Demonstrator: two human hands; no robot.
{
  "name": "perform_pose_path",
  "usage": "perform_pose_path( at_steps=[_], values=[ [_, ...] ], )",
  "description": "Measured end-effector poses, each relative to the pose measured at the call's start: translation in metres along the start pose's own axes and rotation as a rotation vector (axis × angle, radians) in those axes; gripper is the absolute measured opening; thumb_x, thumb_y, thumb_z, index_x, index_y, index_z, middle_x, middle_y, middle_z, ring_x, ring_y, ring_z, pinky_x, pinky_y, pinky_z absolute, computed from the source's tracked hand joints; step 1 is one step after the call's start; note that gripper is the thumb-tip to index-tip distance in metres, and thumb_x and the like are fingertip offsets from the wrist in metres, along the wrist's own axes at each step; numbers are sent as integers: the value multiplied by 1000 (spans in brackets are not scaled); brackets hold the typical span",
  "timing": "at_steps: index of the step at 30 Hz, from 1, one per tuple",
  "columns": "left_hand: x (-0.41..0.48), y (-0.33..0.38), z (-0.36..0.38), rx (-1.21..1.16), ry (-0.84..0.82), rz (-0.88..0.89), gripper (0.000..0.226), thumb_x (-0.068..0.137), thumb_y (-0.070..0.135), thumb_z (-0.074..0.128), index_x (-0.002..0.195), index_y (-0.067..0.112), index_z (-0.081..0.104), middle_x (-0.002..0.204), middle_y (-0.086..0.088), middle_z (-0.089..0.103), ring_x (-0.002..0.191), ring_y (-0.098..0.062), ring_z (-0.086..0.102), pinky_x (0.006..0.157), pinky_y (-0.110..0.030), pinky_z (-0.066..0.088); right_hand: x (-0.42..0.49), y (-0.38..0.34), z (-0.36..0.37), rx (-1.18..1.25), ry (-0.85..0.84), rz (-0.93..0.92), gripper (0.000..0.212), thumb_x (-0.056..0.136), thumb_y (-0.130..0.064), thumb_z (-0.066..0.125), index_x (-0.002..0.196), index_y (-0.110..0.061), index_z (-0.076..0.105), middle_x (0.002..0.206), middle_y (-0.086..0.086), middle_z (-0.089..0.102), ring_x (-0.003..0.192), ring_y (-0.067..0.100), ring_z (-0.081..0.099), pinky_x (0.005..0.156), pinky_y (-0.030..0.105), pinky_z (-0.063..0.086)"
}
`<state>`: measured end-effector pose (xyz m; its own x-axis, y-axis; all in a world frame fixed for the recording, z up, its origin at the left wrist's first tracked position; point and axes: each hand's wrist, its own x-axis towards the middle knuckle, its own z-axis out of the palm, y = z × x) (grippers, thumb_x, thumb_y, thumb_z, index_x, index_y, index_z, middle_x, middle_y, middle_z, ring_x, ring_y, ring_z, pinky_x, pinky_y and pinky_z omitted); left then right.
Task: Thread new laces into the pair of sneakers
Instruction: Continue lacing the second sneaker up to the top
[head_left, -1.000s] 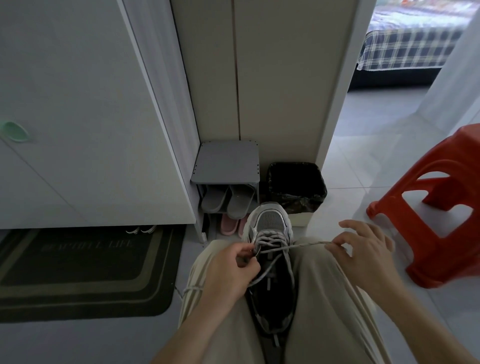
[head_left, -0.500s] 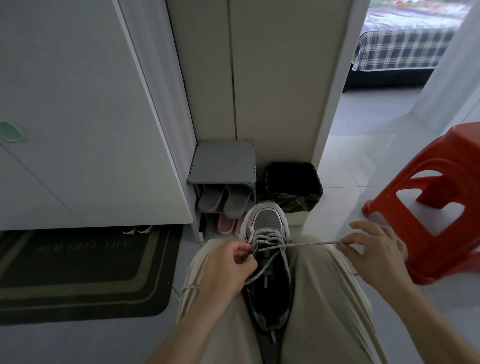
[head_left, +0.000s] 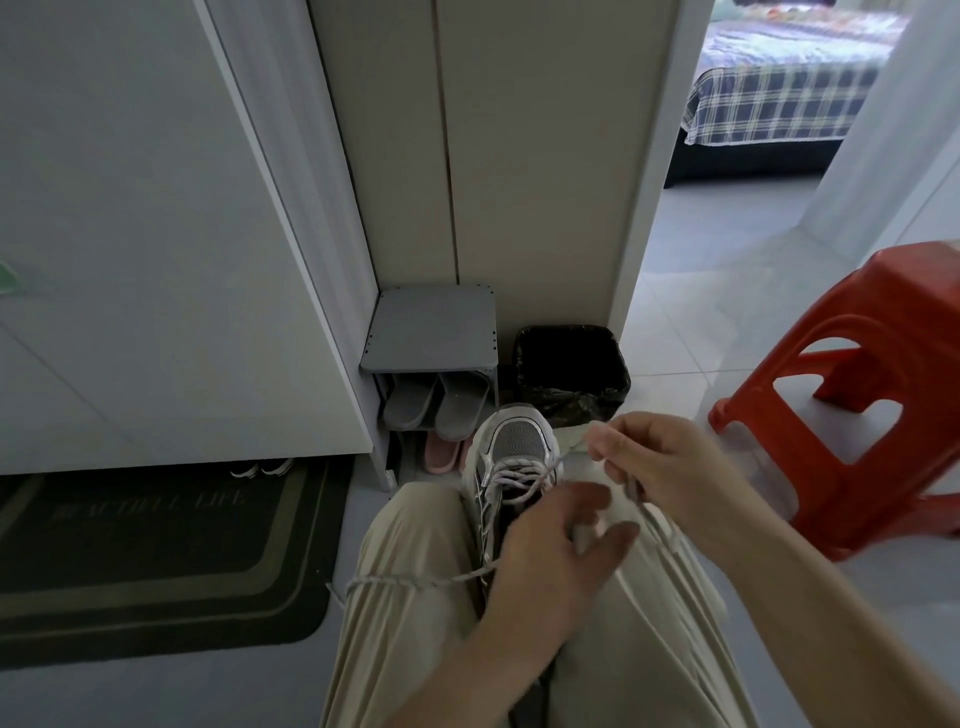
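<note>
Right hand raised, pinching lace; left hand spread above sneaker; red stool right of pinch.

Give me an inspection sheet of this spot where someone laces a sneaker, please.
Surface: pale tiled floor, dark doormat.
Job's things: sneaker between the knees; lace partly threaded, one end across the left thigh.
Clutter: shoe rack with slippers, lined bin, red stool.
Hands: left hand open over the sneaker; right hand pinches the lace.
Cables: nothing seen.
Surroundings: white door, plaid bed beyond.
</note>
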<state>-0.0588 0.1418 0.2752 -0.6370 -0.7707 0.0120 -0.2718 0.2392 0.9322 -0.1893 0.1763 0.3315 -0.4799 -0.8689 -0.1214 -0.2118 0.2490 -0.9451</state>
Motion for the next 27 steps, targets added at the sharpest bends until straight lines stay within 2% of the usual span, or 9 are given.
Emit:
perform_pose_path(
  at_steps=[3,6,11,16,19,21,23,25,27],
  values=[
    [7,5,12,-80,-79,-36,5,82,25,65,81,29,62,74,15,63,71,4,57,67,-19,46,4,-3,11,159,-15,43,19,91,-19,59,81,-4,67,67,8,66,49,10,54,46,24,39],
    [7,5,10,-213,-100,-152,25,90,9,57,68,22,59,60,10,61,59,-4,53,65,-19,41,10,0,7,181,56,19,16,92,-12,57,80,-4,65,68,5,67,54,9,60,45,22,41],
    [-2,-8,-20,-286,-149,-161,17,98,8,46,92,14,61,56,6,61,55,-6,56,68,-26,49,22,31,-15,-453,272,-141,15,91,-22,59,77,-17,62,69,-5,64,65,13,59,59,27,47],
    [2,-16,-57,-59,-79,-156,14,96,12,51,96,13,65,65,5,64,59,-5,59,63,-22,52,23,62,-26,-715,249,-83,18,92,-20,56,83,-8,66,78,0,64,66,12,53,56,22,37],
    [4,-12,-63,114,-58,-93,11,91,21,60,92,15,69,69,3,69,58,3,60,59,-15,49,18,63,-12,-769,293,-241,13,89,-18,60,94,-11,70,97,4,61,81,18,57,72,26,42],
    [9,-7,-59,229,-50,-66,11,87,32,65,87,22,71,69,8,69,57,6,59,55,-9,42,10,50,6,-578,232,-384,11,90,-19,61,94,-15,71,93,-3,62,82,12,59,74,25,45],
    [15,-5,-54,324,-37,-48,17,83,44,66,81,27,69,66,11,66,58,2,58,56,-16,45,4,39,24,-405,29,-358,16,94,-30,54,97,-24,68,87,-11,66,79,5,60,71,22,47],
    [18,-4,-52,317,-7,-52,21,80,47,68,79,26,67,69,10,66,63,0,60,63,-26,51,5,40,32,-467,-125,-295,24,96,-42,44,93,-29,65,78,-13,66,72,2,59,69,25,47],
    [18,-6,-55,362,33,-65,25,77,48,70,84,26,61,76,12,65,69,2,59,65,-24,50,10,46,28,-583,-174,-254,32,97,-42,43,79,-22,62,67,-8,63,62,5,55,66,32,47]
  ],
)
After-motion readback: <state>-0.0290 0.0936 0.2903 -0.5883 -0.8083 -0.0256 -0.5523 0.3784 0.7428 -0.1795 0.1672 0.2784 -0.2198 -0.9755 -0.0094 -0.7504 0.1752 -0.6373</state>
